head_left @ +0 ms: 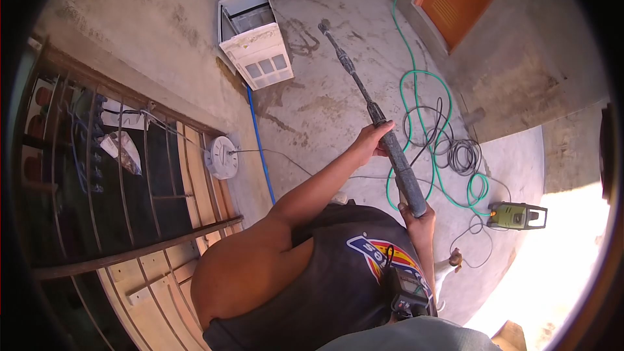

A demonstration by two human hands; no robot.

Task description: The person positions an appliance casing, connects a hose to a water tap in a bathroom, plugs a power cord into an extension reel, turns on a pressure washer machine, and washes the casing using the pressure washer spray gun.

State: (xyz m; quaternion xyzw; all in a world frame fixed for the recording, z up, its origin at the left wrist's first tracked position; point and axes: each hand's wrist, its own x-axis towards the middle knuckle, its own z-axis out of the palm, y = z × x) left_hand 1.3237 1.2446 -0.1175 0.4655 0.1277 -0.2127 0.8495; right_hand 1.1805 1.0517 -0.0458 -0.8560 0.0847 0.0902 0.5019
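Observation:
A long dark spray wand point(404, 172) runs diagonally across the middle, its nozzle end toward the upper left, pointed at the concrete floor. My left hand point(375, 140) is closed around its front part, near the lance joint. Lower down, my right hand point(418, 220) grips the rear end of the wand, close to my body. A white plastic casing point(260, 58) with square openings stands by the left wall, beyond and left of the nozzle.
Green hose point(416, 71) and coiled black hose point(463, 156) lie on the floor at right, beside a green pressure washer point(518, 216). A blue hose point(260, 143) runs along the left wall. A small animal point(453, 261) is at lower right. Barred window point(94, 221) at left.

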